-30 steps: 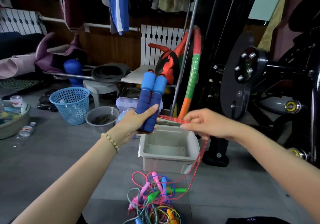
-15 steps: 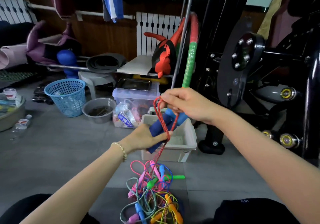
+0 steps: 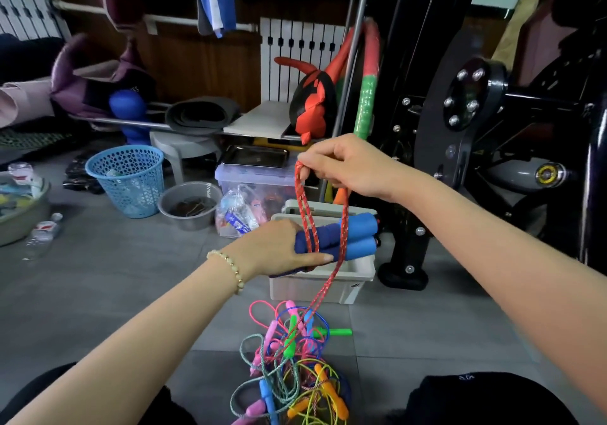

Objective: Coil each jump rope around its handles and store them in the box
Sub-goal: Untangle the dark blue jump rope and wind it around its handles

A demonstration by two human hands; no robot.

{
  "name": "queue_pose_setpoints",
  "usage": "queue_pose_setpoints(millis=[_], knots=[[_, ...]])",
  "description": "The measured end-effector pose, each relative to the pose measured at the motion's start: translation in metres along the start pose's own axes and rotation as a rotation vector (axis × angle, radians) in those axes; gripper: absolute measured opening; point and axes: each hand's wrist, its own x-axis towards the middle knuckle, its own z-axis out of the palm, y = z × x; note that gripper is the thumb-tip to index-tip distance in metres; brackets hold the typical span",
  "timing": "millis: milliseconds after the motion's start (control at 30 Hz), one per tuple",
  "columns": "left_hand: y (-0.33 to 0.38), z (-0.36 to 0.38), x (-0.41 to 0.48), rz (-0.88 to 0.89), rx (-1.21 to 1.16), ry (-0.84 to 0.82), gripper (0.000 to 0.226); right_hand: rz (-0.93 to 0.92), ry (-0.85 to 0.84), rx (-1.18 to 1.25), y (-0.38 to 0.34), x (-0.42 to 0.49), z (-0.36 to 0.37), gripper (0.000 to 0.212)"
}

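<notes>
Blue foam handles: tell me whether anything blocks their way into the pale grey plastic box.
Nothing visible does. The left hand holds the blue foam handles over the open top of the pale grey plastic box. The red braided rope, pinched by the right hand, trails to the floor in front of the box.

left hand (image 3: 276,247) covers left ends of blue handles (image 3: 348,237), its fingers hidden behind them. hand and handles block most of the box (image 3: 315,285) interior. right hand (image 3: 348,165) curls over the red rope (image 3: 303,207) top, hiding it. rope pile (image 3: 292,375) cut off at bottom edge.
</notes>
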Motion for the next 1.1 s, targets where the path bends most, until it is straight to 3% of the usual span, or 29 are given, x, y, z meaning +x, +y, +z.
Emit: queue_pose_setpoints(millis=[133,200,267,367,433,533,600,667,733,833,967,1033,1100], knots=[[-0.007,-0.01,-0.003,0.002,0.196,-0.127,0.048,0.025,0.005,-0.376,0.026,0.003,-0.017,0.024],[-0.014,-0.015,-0.004,-0.041,0.415,-0.099,0.053,0.084,-0.064,-0.49,0.034,-0.001,-0.02,0.024],[-0.026,-0.017,-0.004,-0.087,0.429,-0.136,0.058,0.079,-0.09,-0.52,0.035,-0.005,-0.019,0.023],[-0.032,-0.011,-0.005,-0.085,0.091,-0.312,0.073,0.068,-0.012,-0.337,0.035,-0.004,-0.008,0.021],[-0.021,-0.005,-0.006,-0.097,-0.052,-0.338,0.069,0.064,-0.011,-0.261,0.041,-0.002,0.002,0.021],[-0.011,-0.003,-0.003,-0.159,-0.256,-0.229,0.054,0.062,-0.035,-0.274,0.048,-0.004,0.013,0.039],[-0.01,-0.002,-0.003,-0.234,-0.519,-0.195,0.049,0.071,0.048,-0.226,0.051,-0.01,0.014,0.051],[-0.01,-0.001,-0.004,-0.305,-0.766,-0.14,0.044,0.122,0.191,-0.03,0.058,-0.019,0.014,0.06],[-0.01,0.001,-0.004,-0.314,-0.92,-0.085,0.041,0.244,0.227,0.216,0.065,-0.03,0.021,0.066],[-0.011,0.003,-0.004,-0.304,-0.93,-0.102,0.04,0.339,0.124,0.575,0.082,-0.05,0.046,0.048],[-0.011,-0.003,-0.006,-0.297,-0.969,-0.228,0.044,0.279,-0.04,0.851,0.091,-0.056,0.083,0.106],[-0.014,-0.008,-0.008,-0.291,-0.927,-0.31,0.045,0.224,-0.127,0.876,0.085,-0.052,0.099,0.117],[-0.023,-0.013,-0.012,-0.323,-0.861,-0.385,0.048,0.21,-0.174,0.844,0.076,-0.049,0.11,0.111]])
